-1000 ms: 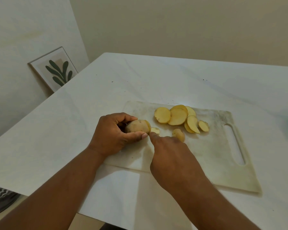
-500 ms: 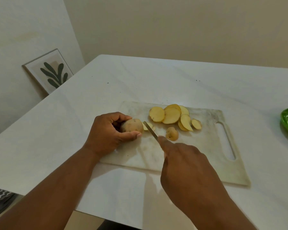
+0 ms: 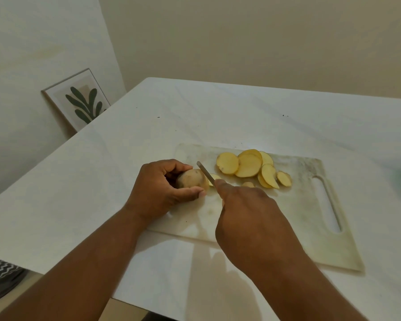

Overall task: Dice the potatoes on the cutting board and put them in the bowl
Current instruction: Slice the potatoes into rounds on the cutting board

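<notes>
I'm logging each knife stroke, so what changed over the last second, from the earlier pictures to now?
The right hand has lifted the knife clear and brought its blade back against the cut face of the potato for another slice. The left hand still grips the potato on the cutting board; the slices lie as before.

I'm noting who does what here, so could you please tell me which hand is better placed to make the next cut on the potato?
The right hand. It holds the knife, whose blade lies against the potato's cut end, while the left hand grips the potato on the cutting board.
</notes>
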A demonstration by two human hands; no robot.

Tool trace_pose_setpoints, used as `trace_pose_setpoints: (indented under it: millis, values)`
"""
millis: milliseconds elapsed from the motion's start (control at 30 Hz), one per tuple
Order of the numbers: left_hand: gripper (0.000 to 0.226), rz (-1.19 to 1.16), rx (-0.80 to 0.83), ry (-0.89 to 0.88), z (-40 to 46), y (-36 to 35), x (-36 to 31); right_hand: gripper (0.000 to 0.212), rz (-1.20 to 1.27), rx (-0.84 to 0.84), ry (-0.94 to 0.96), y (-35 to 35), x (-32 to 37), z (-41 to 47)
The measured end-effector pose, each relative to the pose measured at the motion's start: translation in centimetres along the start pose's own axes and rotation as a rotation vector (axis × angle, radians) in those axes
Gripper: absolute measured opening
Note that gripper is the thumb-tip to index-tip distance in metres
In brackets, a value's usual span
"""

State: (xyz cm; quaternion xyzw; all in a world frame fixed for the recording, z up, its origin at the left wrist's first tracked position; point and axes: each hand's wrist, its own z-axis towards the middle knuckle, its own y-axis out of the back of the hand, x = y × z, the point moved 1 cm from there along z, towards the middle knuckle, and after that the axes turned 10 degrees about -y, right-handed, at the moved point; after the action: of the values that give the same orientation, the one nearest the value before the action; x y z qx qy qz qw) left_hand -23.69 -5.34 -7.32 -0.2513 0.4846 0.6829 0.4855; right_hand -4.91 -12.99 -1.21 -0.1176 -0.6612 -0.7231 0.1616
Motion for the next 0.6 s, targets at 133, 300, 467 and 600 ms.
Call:
trace_pose_setpoints:
  millis: [133, 300, 467, 600]
  values:
    - [0.057, -0.015, 0.010, -0.004, -0.1, 0.2, 0.2, 0.055, 0.032, 0.003, -0.001, -0.4, 0.1, 0.6]
    - [0.062, -0.032, 0.027, -0.014, 0.0, 0.2, 0.4, 0.035, 0.028, 0.020, 0.024, -0.8, 0.7, 1.9]
    - [0.062, -0.045, 0.032, -0.033, 0.0, 0.1, 0.5, 0.023, -0.003, 0.035, 0.001, -1.7, 1.1, 2.7]
    - [0.063, -0.043, 0.033, -0.025, 0.1, 0.0, 0.5, 0.033, 0.038, 0.031, -0.008, -2.3, 0.7, 2.0]
